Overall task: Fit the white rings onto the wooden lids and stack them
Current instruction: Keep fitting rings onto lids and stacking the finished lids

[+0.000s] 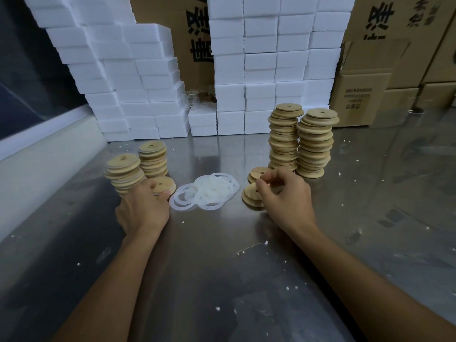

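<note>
White rings [206, 191] heaped between both grips, wooden lids [254, 197] under right hand [283, 193]

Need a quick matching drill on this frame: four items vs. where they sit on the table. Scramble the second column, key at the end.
Items:
1. white rings
2. two tall lid stacks
3. left hand
4. foam blocks

Places:
A. stacked along the back
B. loose pile at centre, between the hands
C. at the short stacks, left side
D. right of centre, behind the right hand

Pairs: 1-B, 2-D, 3-C, 4-A
</note>
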Action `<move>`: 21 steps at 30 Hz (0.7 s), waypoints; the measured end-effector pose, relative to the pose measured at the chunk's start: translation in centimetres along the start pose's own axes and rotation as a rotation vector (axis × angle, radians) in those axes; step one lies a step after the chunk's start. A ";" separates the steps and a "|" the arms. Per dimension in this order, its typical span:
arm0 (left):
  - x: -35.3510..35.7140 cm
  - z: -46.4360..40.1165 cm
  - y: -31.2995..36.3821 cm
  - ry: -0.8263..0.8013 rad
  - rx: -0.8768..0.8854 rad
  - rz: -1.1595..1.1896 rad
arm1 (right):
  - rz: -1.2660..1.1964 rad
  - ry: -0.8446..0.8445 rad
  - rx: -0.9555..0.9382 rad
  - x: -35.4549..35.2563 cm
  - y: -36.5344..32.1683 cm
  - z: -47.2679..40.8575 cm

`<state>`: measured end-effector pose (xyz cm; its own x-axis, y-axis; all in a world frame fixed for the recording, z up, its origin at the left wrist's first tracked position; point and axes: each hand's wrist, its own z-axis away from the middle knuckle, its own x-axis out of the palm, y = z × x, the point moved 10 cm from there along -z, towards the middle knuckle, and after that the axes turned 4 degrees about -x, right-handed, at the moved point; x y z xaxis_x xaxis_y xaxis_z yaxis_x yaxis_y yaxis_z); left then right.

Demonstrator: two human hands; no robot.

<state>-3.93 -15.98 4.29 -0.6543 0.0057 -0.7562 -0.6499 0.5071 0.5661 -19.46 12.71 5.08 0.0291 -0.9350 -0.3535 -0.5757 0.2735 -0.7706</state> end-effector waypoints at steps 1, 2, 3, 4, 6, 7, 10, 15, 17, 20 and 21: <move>0.0 -0.1 -0.1 0.003 -0.011 0.002 | 0.076 -0.045 -0.005 0.3 0.0 0.1; 0.0 -0.1 -0.2 0.006 -0.018 0.005 | 0.154 -0.100 -0.002 0.8 0.3 0.1; 0.1 -0.2 -0.3 0.010 -0.022 0.007 | 0.224 -0.153 0.013 1.3 0.7 0.2; 0.0 -0.1 -0.3 0.017 -0.030 0.008 | 0.273 -0.192 0.034 1.6 0.9 0.3; -0.3 -0.1 -0.5 0.044 -0.051 0.008 | 0.289 -0.243 0.071 1.8 1.0 0.4; -0.5 -0.1 -0.7 0.059 -0.058 0.011 | 0.285 -0.261 0.077 1.9 1.0 0.4; -0.7 -0.1 -0.3 0.063 -0.024 0.055 | 0.315 -0.298 0.086 2.2 0.7 0.6; 1.6 1.6 4.1 -0.170 0.316 0.138 | 0.317 -0.321 0.102 2.2 0.7 0.6; 2.8 2.1 4.6 -0.242 0.365 0.052 | 0.300 -0.317 0.106 2.2 0.7 0.7; 3.5 1.9 4.3 -0.282 0.333 0.005 | 0.250 -0.287 0.109 2.1 0.7 0.6; 3.7 1.8 4.1 -0.299 0.317 -0.021 | 0.228 -0.266 0.107 1.9 0.6 0.6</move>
<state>-8.30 -12.27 3.27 -0.4715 0.2181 -0.8544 -0.4807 0.7488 0.4564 -19.31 11.21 3.62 0.1294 -0.7598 -0.6371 -0.5037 0.5031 -0.7023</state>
